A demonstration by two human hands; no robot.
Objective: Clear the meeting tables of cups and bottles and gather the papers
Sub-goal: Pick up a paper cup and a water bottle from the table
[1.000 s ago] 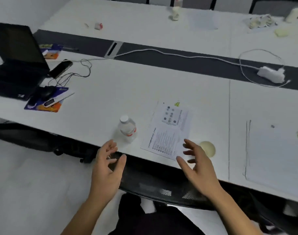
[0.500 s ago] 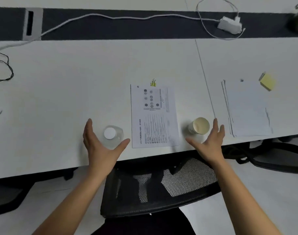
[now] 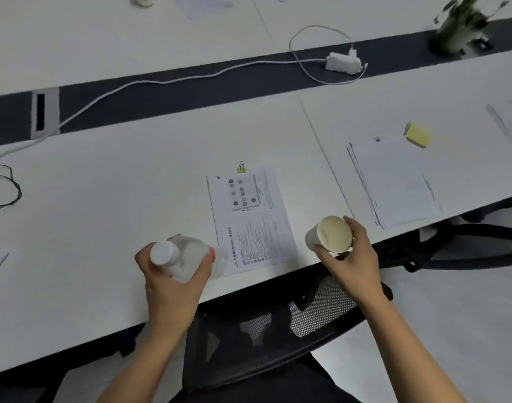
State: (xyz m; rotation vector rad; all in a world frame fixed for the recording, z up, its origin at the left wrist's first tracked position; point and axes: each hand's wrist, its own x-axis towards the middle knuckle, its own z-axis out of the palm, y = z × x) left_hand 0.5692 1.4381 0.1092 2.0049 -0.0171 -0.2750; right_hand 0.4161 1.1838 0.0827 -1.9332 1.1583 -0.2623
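My left hand (image 3: 173,283) grips a clear plastic water bottle (image 3: 187,257) with a white cap, tilted and lifted near the white table's front edge. My right hand (image 3: 353,263) holds a paper cup (image 3: 330,235), tipped so its cream inside faces me. Between the two hands a printed sheet (image 3: 250,219) lies flat on the table (image 3: 103,213), a yellow binder clip (image 3: 242,168) at its top edge. A stack of white papers (image 3: 394,181) lies to the right, beside a yellow sticky-note pad (image 3: 418,134).
A white charger (image 3: 342,62) and its cable lie on the dark centre strip (image 3: 190,88). A black cable (image 3: 4,187) loops at the left. A potted plant (image 3: 459,24) stands far right. A black mesh chair (image 3: 278,324) sits under the table edge in front of me.
Both hands were open beside the bottle and cup; now the left grips the bottle and the right holds the cup, both raised and tilted. The view has shifted slightly left and up.
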